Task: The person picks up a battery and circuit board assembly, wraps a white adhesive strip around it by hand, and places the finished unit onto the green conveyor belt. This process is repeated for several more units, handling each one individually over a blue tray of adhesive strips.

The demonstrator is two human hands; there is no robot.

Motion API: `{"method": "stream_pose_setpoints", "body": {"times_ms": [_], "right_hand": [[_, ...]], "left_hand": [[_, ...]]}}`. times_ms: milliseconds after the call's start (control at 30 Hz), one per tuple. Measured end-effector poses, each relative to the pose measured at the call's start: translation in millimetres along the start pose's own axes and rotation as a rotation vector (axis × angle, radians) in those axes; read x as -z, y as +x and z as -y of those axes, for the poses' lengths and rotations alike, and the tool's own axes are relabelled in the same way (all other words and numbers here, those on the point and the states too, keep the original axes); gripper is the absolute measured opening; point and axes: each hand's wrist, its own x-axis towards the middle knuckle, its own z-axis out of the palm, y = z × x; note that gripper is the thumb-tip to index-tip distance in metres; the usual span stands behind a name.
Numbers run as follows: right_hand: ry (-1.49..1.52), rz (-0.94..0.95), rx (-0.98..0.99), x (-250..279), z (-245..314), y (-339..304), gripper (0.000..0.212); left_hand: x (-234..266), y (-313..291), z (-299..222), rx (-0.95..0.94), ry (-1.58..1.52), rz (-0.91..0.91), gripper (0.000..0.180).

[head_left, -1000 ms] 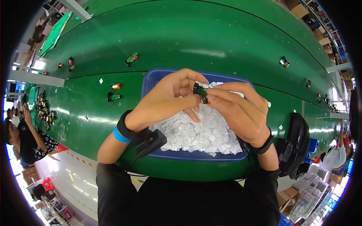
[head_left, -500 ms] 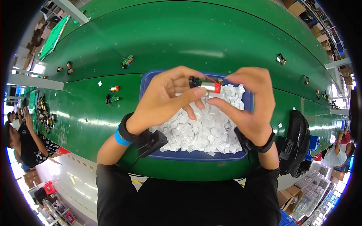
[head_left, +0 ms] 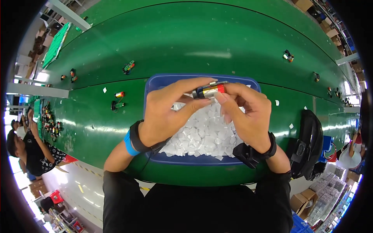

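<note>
Above the bin, both hands hold a silver battery cell (head_left: pixel 211 92) with a red end, a black part at its left end and a small board along its top. My left hand (head_left: pixel 165 110) pinches the black end between thumb and fingers. The red end sits between the thumb and fingers of my right hand (head_left: pixel 250 112). Beneath them stands a blue plastic bin (head_left: pixel 202 160), filled with small white square pieces (head_left: pixel 200 134). Fingers hide parts of the cell and its board.
On the green table (head_left: pixel 163 46) lie a loose battery (head_left: pixel 119 94), a green circuit board (head_left: pixel 117 105) and several battery assemblies, many heaped at far left (head_left: pixel 48 120). A black bag (head_left: pixel 307 145) rests at right. Co-workers sit at both sides.
My right hand has moved left and closed on the cell's red end, its thumb and fingers apart before. The red wire seen above the cell is now hidden.
</note>
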Motion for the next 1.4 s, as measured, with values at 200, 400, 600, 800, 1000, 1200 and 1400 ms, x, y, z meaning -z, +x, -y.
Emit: {"method": "stream_pose_setpoints", "body": {"times_ms": [200,400,600,800,1000,1200,1400], "right_hand": [[-0.011,0.075,-0.057,1.4,-4.8,1.9,0.014],[-0.427,0.077,0.058,24.4,-23.5,26.9,0.015],[-0.932,-0.503,0.039,205.2,-113.2,96.6,0.032],[-0.759,-0.652,-0.304,302.6,-234.3,72.4,0.065],[-0.875,-0.617,-0.360,320.2,-237.5,82.4,0.053],[-0.498,-0.222,-0.188,190.7,-132.6,89.8,0.031],[-0.351,0.336,0.015,45.3,-23.5,36.3,0.019]], "left_hand": [[10.2,3.4,2.2,-0.201,0.268,0.064,0.032],[23.3,26.9,22.0,0.548,-0.466,0.063,0.028],[127.1,50.3,106.1,0.735,0.204,0.118,0.042],[169.4,10.9,206.2,0.139,1.038,-0.295,0.047],[158.2,42.3,51.9,0.477,0.198,-0.239,0.042],[123.5,37.1,32.6,0.380,0.067,-0.017,0.038],[61.6,20.9,29.2,0.495,-0.234,0.182,0.038]]}}
